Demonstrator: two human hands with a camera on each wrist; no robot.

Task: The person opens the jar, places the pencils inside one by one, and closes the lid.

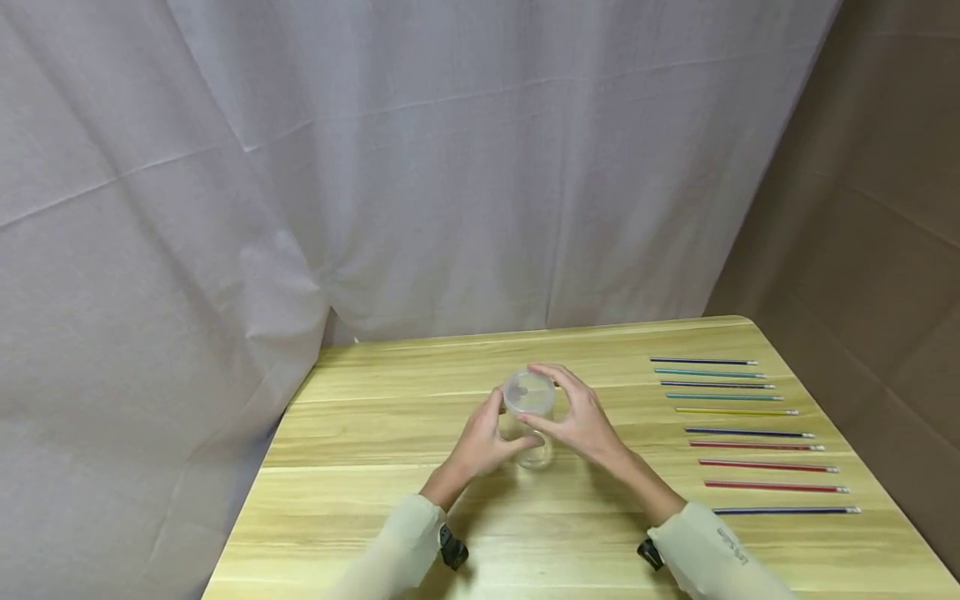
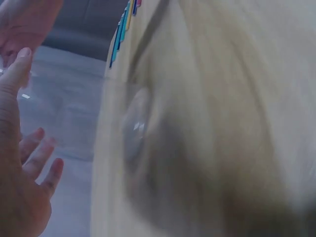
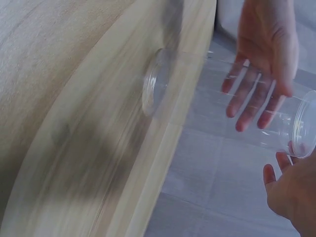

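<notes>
A tall clear plastic jar (image 1: pixel 536 454) stands upright near the middle of the table, its see-through round lid (image 1: pixel 529 390) on top. My left hand (image 1: pixel 478 442) holds the jar's side, thumb toward me and fingers around the far side; the right wrist view shows these fingers through the clear wall. With thumb and fingers spread around the rim, my right hand (image 1: pixel 583 418) grips the lid from the right. The jar's round base (image 3: pixel 155 84) is close to the wood; whether it touches, I cannot tell. Nothing shows inside the jar.
Several pencils, among them a yellow pencil (image 1: pixel 738 411) and a red pencil (image 1: pixel 776 486), lie in a spaced column along the right side of the wooden table (image 1: pixel 360 500). Behind the table hangs a pale curtain (image 1: pixel 465 208), and a brown one (image 1: pixel 862 275) hangs to the right.
</notes>
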